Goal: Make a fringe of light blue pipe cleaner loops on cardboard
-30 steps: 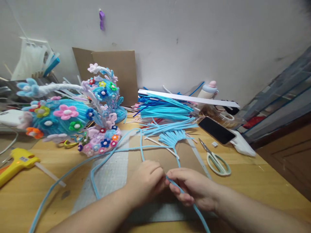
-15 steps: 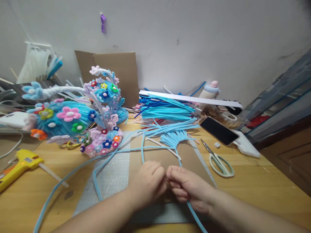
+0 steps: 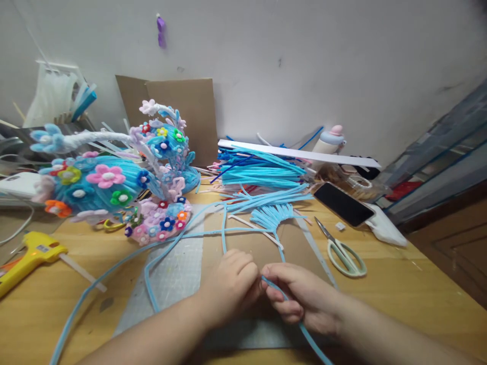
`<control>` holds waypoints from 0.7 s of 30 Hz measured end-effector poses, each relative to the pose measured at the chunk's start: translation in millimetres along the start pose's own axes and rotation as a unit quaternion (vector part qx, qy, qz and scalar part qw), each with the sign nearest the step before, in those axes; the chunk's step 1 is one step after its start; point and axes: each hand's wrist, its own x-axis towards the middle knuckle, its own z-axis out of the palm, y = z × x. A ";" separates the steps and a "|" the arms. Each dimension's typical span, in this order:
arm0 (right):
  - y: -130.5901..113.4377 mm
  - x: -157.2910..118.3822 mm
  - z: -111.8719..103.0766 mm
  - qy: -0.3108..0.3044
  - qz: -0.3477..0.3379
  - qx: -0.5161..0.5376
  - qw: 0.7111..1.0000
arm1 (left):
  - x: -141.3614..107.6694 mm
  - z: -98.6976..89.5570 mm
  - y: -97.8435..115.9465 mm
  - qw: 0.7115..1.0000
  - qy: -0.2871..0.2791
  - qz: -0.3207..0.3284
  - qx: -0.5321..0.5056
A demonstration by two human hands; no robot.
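My left hand (image 3: pixel 236 281) is closed at the middle of the cardboard, its fingertips hidden behind its knuckles; a light blue pipe cleaner (image 3: pixel 223 230) runs down to it. Touching it from the right, my right hand (image 3: pixel 294 296) pinches another light blue pipe cleaner (image 3: pixel 314 345), which crosses its fingers and trails toward the front edge. Beyond the hands lies a fan of looped light blue pipe cleaners (image 3: pixel 272 217), with a white stick (image 3: pixel 256 230) beside it. Long blue strands curve over the cutting mat (image 3: pixel 178 274) on the left.
Flower-covered blue pieces (image 3: pixel 102 185) stand at left, near a yellow glue gun (image 3: pixel 38 253). Behind the hands is a pile of blue pipe cleaners (image 3: pixel 262 170). Scissors (image 3: pixel 344 253) and a phone (image 3: pixel 342 203) lie on the right. A cardboard sheet (image 3: pixel 182 116) leans on the wall.
My right hand has turned and its fingers have loosened somewhat, so the blue pipe cleaner now shows across them. The strand's lower end has shifted right. My left hand has barely moved.
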 end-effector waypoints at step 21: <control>10.8 -1.7 -3.2 0.162 -0.312 -0.474 0.807 | -3.7 4.1 0.9 0.995 -0.046 -0.082 -0.041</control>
